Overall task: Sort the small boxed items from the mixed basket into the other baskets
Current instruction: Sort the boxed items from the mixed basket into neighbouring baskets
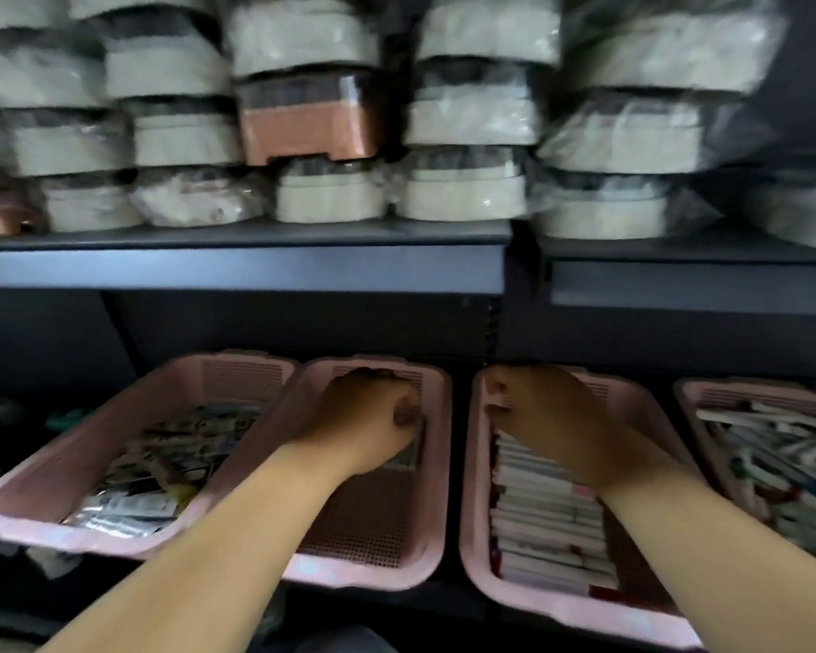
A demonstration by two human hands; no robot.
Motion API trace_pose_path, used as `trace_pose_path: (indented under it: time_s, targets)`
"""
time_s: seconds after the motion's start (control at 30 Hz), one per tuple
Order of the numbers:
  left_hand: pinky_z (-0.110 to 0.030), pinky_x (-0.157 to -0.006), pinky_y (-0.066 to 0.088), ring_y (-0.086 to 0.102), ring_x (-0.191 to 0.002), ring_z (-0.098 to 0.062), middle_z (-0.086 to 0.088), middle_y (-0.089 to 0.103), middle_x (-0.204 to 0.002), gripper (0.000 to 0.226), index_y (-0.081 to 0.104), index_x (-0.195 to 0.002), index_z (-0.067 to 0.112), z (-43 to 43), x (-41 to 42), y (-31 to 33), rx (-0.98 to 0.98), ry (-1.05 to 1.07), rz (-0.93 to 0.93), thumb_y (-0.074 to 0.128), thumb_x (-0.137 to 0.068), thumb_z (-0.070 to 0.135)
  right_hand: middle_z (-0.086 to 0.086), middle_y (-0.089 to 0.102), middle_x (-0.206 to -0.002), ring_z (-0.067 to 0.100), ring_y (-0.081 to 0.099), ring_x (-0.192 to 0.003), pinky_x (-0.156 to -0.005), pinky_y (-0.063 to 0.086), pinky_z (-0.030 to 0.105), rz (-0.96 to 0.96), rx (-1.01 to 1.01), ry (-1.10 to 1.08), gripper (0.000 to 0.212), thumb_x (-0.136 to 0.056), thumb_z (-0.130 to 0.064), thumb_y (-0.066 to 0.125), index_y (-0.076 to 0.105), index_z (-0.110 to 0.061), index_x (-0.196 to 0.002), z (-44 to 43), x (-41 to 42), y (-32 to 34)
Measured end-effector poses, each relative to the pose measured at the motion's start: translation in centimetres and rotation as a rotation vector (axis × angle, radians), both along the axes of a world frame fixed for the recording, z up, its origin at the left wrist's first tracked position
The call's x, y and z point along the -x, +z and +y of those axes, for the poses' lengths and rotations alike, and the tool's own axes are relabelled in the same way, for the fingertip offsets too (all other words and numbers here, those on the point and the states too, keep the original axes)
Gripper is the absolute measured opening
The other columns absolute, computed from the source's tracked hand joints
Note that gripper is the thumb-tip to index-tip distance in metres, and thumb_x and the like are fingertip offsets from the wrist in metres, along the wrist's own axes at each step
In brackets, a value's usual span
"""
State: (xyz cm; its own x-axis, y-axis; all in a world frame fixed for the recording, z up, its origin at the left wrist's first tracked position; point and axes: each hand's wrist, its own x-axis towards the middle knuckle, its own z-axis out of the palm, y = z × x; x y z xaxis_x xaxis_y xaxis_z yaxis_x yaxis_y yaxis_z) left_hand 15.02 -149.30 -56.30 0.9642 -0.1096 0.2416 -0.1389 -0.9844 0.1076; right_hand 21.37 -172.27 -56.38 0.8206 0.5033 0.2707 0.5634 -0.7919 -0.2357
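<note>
your left hand [368,417] is curled at the back of the almost bare basket [363,575], your right hand [538,417] curled over the row of small boxes [547,530] in the next basket [474,511]; i cannot tell if either holds a box. lay each box flat, snug against the row, then let go gently.

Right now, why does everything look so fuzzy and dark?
Head view: motion blur smears the wrapped packs up top most; the left hand and right hand are soft too, so their grip is unclear; light is dim, with deep shadow behind the pink baskets.
</note>
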Motion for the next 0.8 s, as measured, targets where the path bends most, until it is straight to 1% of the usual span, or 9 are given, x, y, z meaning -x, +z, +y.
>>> trace_pose_path:
  time_s: [0.1,0.2,0.3,0.4,0.5,0.6,0.67,0.73,0.8]
  targets:
    - [-0.029,-0.085,0.050,0.063,-0.106,-0.015,0.012,0.068,-0.115,0.023,0.069,-0.109,0.032,-4.6,-2.0,-0.2,0.053,-0.080,-0.003,0.062,-0.092,0.045,-0.002,0.065,-0.120,0.021,0.063,-0.107,-0.081,0.045,0.028,-0.056,0.068,-0.095,0.034,-0.089,-0.041,0.066,0.062,-0.027,-0.120,-5.7,0.4,0.7]
    - [-0.026,-0.077,0.045,0.064,-0.106,-0.015,0.010,0.068,-0.117,0.028,0.069,-0.116,0.031,-10.1,-3.6,-0.4,0.088,-0.183,0.006,0.067,-0.093,0.046,-0.001,0.065,-0.108,0.023,0.064,-0.099,-0.074,0.042,0.028,-0.003,0.037,-0.154,0.021,-0.089,-0.037,0.068,0.061,-0.025,-0.105,-11.6,0.8,1.2]
    - [-0.027,-0.088,0.048,0.063,-0.112,-0.014,0.011,0.068,-0.122,0.029,0.070,-0.117,0.033,-16.3,-4.6,-0.7,0.091,-0.312,-0.003,0.067,-0.092,0.047,-0.004,0.062,-0.093,0.024,0.065,-0.091,-0.068,0.045,0.032,0.045,0.036,-0.296,0.014,-0.087,-0.036,0.067,0.056,-0.026,-0.089,-17.3,1.6,1.4]
    - [-0.028,-0.087,0.049,0.064,-0.110,-0.015,0.013,0.068,-0.115,0.021,0.069,-0.104,0.036,-22.6,-5.4,-1.0,0.041,-0.429,-0.044,0.060,-0.089,0.047,-0.002,0.065,-0.115,0.023,0.064,-0.105,-0.081,0.049,0.031,0.079,0.029,-0.446,0.020,-0.091,-0.041,0.065,0.064,-0.030,-0.108,-23.0,2.2,1.1]
    - [-0.031,-0.089,0.051,0.062,-0.112,-0.020,0.008,0.069,-0.121,0.033,0.070,-0.118,0.033,-28.3,-5.2,-1.3,0.053,-0.535,0.013,0.064,-0.088,0.044,-0.002,0.062,-0.130,0.014,0.062,-0.109,-0.088,0.042,0.016,0.124,0.043,-0.540,0.038,-0.090,-0.041,0.069,0.065,-0.023,-0.123,-28.2,3.2,0.2]
    - [-0.030,-0.089,0.051,0.061,-0.114,-0.020,0.006,0.066,-0.128,0.034,0.068,-0.124,0.032,-32.8,-4.9,-2.2,0.083,-0.600,0.096,0.066,-0.092,0.041,-0.017,0.054,-0.106,-0.005,0.045,-0.075,-0.066,0.030,-0.005,0.142,-0.116,-0.598,0.026,-0.083,-0.026,0.078,0.063,-0.021,-0.104,-32.2,4.5,-1.2]
    - [-0.031,-0.089,0.052,0.061,-0.114,-0.020,0.006,0.065,-0.126,0.030,0.068,-0.122,0.032,-35.1,-4.9,-3.2,0.093,-0.635,0.159,0.066,-0.092,0.040,-0.021,0.049,-0.089,-0.002,0.047,-0.073,-0.066,0.036,0.004,0.219,-0.046,-0.623,0.020,-0.085,-0.037,0.072,0.055,-0.032,-0.094,-34.1,5.0,-2.2]
    - [-0.028,-0.084,0.049,0.062,-0.113,-0.020,0.006,0.065,-0.126,0.029,0.068,-0.120,0.033,-36.9,-5.0,-4.3,0.088,-0.653,0.210,0.065,-0.092,0.040,-0.012,0.057,-0.095,0.013,0.060,-0.089,-0.077,0.048,0.023,0.348,0.050,-0.662,0.025,-0.082,-0.054,0.064,0.057,-0.030,-0.086,-35.7,4.7,-3.5]
    - [-0.026,-0.079,0.044,0.063,-0.111,-0.022,0.004,0.067,-0.123,0.026,0.068,-0.117,0.032,-38.1,-5.0,-5.5,0.071,-0.642,0.254,0.064,-0.092,0.039,-0.008,0.063,-0.107,0.018,0.061,-0.096,-0.085,0.052,0.030,0.402,0.090,-0.664,0.034,-0.084,-0.060,0.061,0.066,-0.030,-0.099,-36.8,4.3,-4.7]
